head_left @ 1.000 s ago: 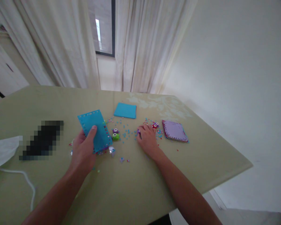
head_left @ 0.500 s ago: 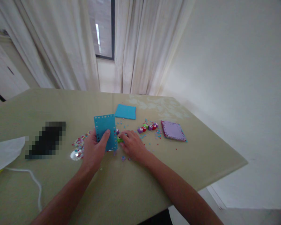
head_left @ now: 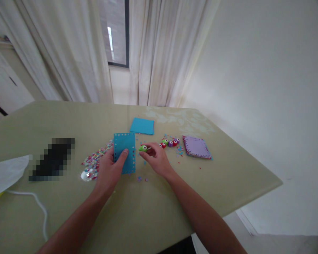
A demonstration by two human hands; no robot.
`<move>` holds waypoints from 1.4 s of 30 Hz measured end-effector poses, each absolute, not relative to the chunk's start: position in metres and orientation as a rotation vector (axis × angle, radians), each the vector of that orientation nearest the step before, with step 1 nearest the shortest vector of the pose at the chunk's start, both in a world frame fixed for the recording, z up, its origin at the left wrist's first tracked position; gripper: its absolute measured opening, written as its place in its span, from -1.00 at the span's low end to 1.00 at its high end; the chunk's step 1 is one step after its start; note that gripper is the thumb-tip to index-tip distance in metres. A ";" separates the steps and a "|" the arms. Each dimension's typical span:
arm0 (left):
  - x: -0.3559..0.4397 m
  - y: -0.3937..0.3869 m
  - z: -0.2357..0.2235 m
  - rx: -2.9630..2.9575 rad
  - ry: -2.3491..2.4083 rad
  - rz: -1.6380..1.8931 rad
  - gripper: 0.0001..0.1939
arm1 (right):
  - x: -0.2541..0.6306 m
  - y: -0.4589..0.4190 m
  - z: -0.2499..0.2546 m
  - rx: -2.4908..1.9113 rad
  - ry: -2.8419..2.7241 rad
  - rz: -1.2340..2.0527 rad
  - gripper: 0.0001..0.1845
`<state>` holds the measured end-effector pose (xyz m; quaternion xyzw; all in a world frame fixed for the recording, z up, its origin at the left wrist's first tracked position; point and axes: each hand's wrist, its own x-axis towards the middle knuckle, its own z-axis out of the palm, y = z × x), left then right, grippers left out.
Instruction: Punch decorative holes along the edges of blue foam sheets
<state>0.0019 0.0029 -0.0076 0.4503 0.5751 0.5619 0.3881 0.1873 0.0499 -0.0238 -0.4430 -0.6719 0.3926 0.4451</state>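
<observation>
My left hand [head_left: 111, 165] grips a blue card [head_left: 121, 144] upright, thumb across its front. Punched holes run along the card's edges. Just to the right of the card, my right hand [head_left: 159, 160] pinches a small green craft punch [head_left: 143, 148] with an eye on its side. The punch is raised above the table and apart from the card. Behind my right hand stand several more punches in red, green and purple [head_left: 170, 143]. Scattered paper bits [head_left: 139, 179] lie below the card.
A stack of blue cards [head_left: 142, 126] lies at the back. To the right is a pile of lilac and other punched cards [head_left: 196, 147]. Colourful confetti [head_left: 94, 160] spreads on the left, near a blurred black object [head_left: 53, 158], a white sheet [head_left: 7, 173] and a white cable [head_left: 39, 203].
My right hand has lifted the green punch off the table, turning it toward the card. My left hand has shifted the blue card slightly right.
</observation>
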 end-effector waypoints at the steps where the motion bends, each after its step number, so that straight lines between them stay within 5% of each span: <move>1: 0.002 0.003 -0.008 1.157 1.461 1.415 -0.48 | 0.189 0.049 -0.024 -1.061 -1.601 1.036 -0.60; 42: 0.003 0.001 -0.019 1.440 1.514 1.185 -0.52 | 0.192 0.046 -0.014 -0.937 -1.390 1.260 -0.52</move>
